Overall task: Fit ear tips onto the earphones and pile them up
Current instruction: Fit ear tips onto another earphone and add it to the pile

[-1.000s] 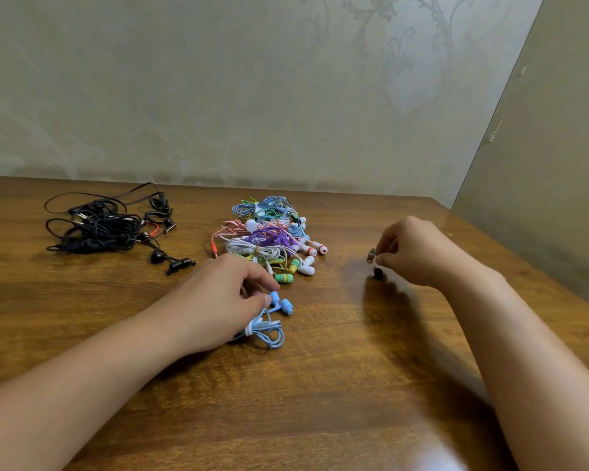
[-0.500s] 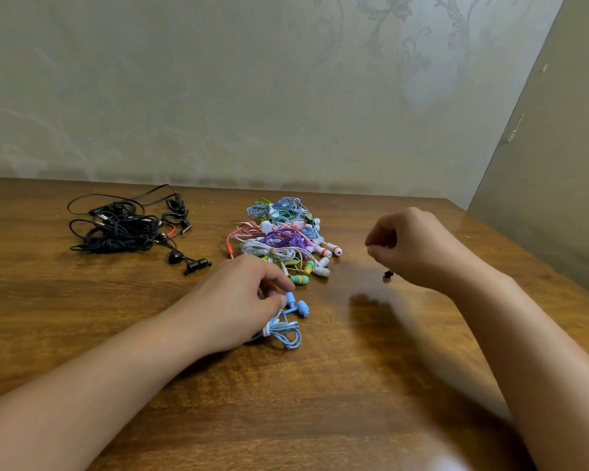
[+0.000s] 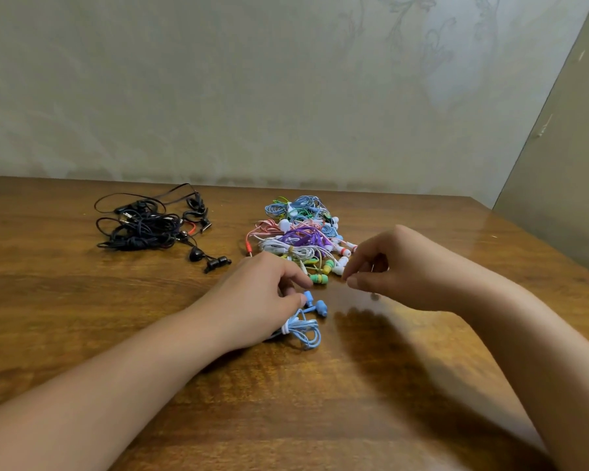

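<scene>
While the left hand (image 3: 255,302) rests on the wooden table (image 3: 82,300), its curled fingers hold the coiled light-blue earphones (image 3: 303,329), whose two blue buds (image 3: 315,302) stick out at about two o'clock from the fingertips. Just beyond, at twelve o'clock from this hand, lies one heap of coloured earphones (image 3: 303,236), thin glossy cords in blue, pink, purple, white and green; how many sets it holds cannot be told. One tangle of black earphones (image 3: 150,226) lies at ten o'clock, well apart. At three o'clock hovers the right hand (image 3: 398,270), fingertips pinched together; whether they hold an ear tip cannot be told. A small dark speck shows below them, too blurred to name.
</scene>
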